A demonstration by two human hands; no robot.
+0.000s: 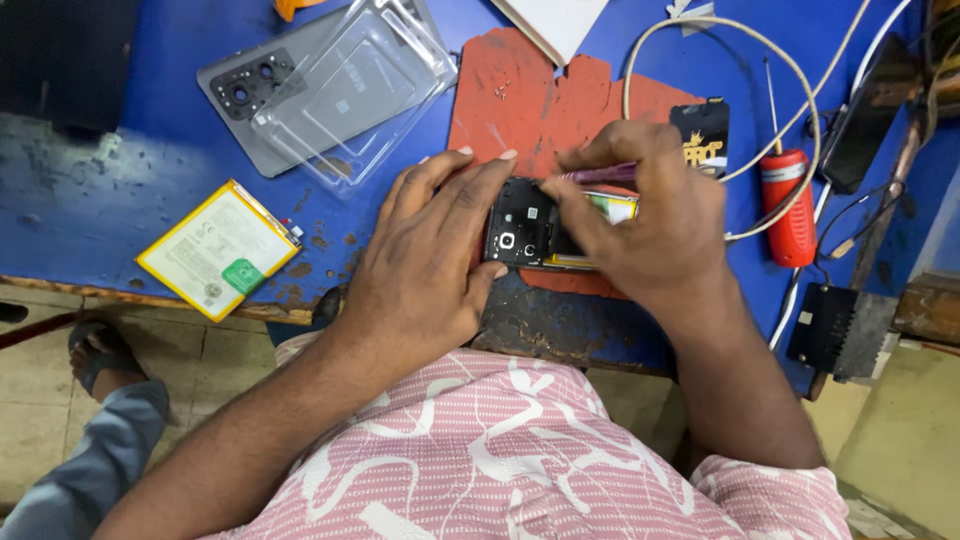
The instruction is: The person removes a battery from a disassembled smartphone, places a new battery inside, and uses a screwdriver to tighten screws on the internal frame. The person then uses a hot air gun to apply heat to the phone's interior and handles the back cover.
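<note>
here, in the head view, both hands met over an opened smartphone (528,235) that lay on a worn red mat (530,100) near the front edge of the blue desk (120,200). the left hand (430,260) lay flat with fingers spread, its fingertips pressed on the phone's left end, holding it down. the right hand (650,220) was closed in a pinch around a thin purple tool (600,174), the tip lowered to the phone's upper edge; the rest of the phone was hidden under that hand, with a strip of yellow-green showing beside it. toward the desk's back left lay a grey phone back cover (250,100) with its camera cut-outs up, partly under a clear plastic tray (370,75). a yellow-framed battery (218,250) sat at the front left edge, well apart from the hands. on the right side a red cylindrical tool (788,205) stood among white cables (700,30), and a black box (825,325) hung near the front right corner. a black packet (705,135) lay on the mat just behind the right hand.
</note>
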